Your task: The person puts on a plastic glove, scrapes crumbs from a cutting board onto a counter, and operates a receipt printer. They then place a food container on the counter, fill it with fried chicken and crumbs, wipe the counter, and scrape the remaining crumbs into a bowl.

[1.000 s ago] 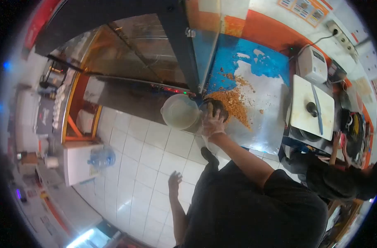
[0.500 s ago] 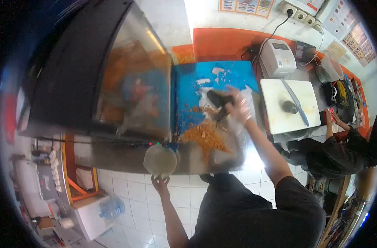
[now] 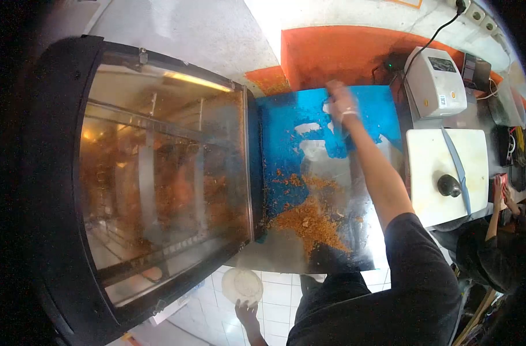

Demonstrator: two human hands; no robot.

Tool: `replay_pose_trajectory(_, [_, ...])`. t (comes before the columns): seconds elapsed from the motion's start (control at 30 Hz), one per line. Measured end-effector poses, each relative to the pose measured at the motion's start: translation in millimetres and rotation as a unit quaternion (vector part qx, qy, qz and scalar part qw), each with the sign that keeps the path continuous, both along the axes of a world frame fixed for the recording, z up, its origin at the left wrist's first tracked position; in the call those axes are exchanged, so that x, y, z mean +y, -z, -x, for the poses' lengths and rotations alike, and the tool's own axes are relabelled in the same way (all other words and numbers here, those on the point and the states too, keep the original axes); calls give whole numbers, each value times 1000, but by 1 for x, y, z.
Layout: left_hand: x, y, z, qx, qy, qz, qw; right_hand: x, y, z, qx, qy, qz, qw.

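Note:
A round, pale container [image 3: 242, 286] is in my left hand [image 3: 248, 311], below the front edge of the counter. My right hand [image 3: 342, 102] is at the back of the blue-topped counter [image 3: 372, 106]; motion smears its fingers, and whether it holds anything cannot be made out. Something clear, like a thin glove, shows near its wrist. Orange-brown crumbs [image 3: 309, 222] lie in a heap at the counter's front, with more scattered behind. Worn patches show through the blue surface.
A dark-framed glass cabinet [image 3: 171, 173] stands at the left. To the right are a white cutting board [image 3: 424, 196] with a blue knife [image 3: 456, 161] and a dark round object [image 3: 449, 185], and a white machine [image 3: 439, 83]. Another person's hands [image 3: 501, 193] are at far right.
My right hand has moved back across the counter, and the dark thing it had is no longer visible. The view has shifted, bringing the cabinet closer. The round container stays in my left hand.

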State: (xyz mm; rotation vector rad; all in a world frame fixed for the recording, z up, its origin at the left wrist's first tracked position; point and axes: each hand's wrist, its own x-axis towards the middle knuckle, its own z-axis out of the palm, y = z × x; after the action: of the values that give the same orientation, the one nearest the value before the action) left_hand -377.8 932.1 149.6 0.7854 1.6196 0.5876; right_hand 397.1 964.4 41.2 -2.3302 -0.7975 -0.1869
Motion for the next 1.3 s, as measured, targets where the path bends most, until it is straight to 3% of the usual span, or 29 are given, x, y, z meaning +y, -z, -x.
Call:
replay_pose_trajectory(0.03, [-4,4,8,46,97,-68,992,11,-12,21,93,-55,-16,994])
replay_pose_trajectory(0.1, [-12,3,11,132,259,-157,944,20,-43,68,83,-181,59,978])
replay_pose_trajectory(0.13, [-9,3,13,132,252,-157,946,22,-44,81,82,-188,60,977])
replay_pose_trajectory(0.2, [-8,1,13,2,70,-34,997,26,-41,100,76,-377,45,922])
replay_pose_trajectory(0.27, [-17,-7,13,113,193,-105,969,43,-34,85,75,-346,-16,935])
replay_pose_trajectory(0.3, [-17,-11,9,73,126,-75,986,58,-29,72,73,-301,-78,948])
replay_pose_trajectory(0.33, [-19,-15,8,33,58,-47,997,75,-28,57,93,-231,-39,968])
replay_pose_trajectory(0.37, [-27,-16,15,43,50,-45,997,88,-30,49,115,-159,1,981])
replay_pose_trajectory(0.4, [-33,-15,23,69,86,-61,992,92,-32,58,126,-163,2,978])
replay_pose_trajectory(0.47, [-39,-17,32,98,119,-75,985,106,-37,75,-50,-128,49,989])
replay_pose_trajectory(0.53, [-47,-26,26,56,55,-88,993,114,-26,97,7,-183,41,982])
replay_pose_trajectory(0.6, [-50,-25,16,84,31,-75,993,110,-17,130,119,-317,98,936])
replay_pose_trajectory(0.63, [-51,-25,14,226,199,-165,939,106,-3,150,68,-334,21,940])
replay_pose_trajectory(0.67, [-48,-21,10,353,356,-248,829,99,-3,167,66,-337,18,939])
replay_pose_trajectory(0.7, [-46,-12,8,355,351,-249,830,90,-5,185,75,-359,34,930])
replay_pose_trajectory(0.77, [-40,3,7,200,193,-140,950,74,-8,220,83,-383,47,919])
replay_pose_trajectory(0.8, [-36,0,-6,199,190,-143,951,67,-10,233,91,-392,69,913])
replay_pose_trajectory(0.87, [-36,-9,-22,25,112,-62,991,52,-19,252,98,-405,92,905])
replay_pose_trajectory(0.9, [-34,-4,-18,221,387,-230,865,45,-32,257,131,-420,84,894])
replay_pose_trajectory(0.93, [-35,2,-17,220,387,-232,865,39,-41,259,163,-434,75,883])
replay_pose_trajectory(0.97, [-29,-2,-28,95,247,-127,956,35,-34,266,163,-432,75,884])
replay_pose_trajectory(1.0, [-26,-3,-36,-37,95,-15,995,36,-15,272,149,-460,102,870])
replay_pose_trajectory(1.03, [-28,10,-29,36,232,-101,967,36,-5,275,134,-486,130,854])
replay_pose_trajectory(1.07, [-27,10,-31,34,235,-102,966,29,-6,278,133,-483,130,856])
replay_pose_trajectory(1.13, [-20,13,-35,-87,106,-2,991,17,-9,288,164,-522,165,821])
replay_pose_trajectory(1.17, [-22,14,-35,-87,105,-3,991,11,12,299,164,-522,164,821])
replay_pose_trajectory(1.23, [-25,16,-36,-43,224,-96,969,6,72,322,15,-549,14,836])
replay_pose_trajectory(1.3, [-23,13,-43,-51,182,-58,980,-10,-49,308,141,-597,189,767])
